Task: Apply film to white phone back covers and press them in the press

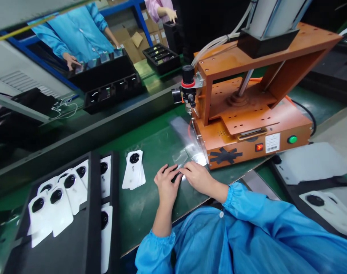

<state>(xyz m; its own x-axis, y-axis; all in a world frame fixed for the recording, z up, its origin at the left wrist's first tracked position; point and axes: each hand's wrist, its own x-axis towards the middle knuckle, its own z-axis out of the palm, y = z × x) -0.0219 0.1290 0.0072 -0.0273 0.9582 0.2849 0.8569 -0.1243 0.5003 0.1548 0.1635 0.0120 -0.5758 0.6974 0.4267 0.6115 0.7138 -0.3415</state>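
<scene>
My left hand [167,183] and my right hand [198,177] meet over the green work mat, fingertips pinched close together. Whatever is between them is small, thin and mostly hidden by the fingers, so I cannot make it out. Just beyond the fingertips lie clear plastic film sheets [182,131], shiny under the light. To the left of my hands, a small stack of white phone back covers [133,173] rests on the mat, each with a round black camera area.
An orange press machine [233,150] stands right of my hands. At left, a black foam tray [67,251] holds several white back covers [57,207]. More covers [327,207] lie at far right. Across the bench, a co-worker in blue [79,34] handles phones by black trays.
</scene>
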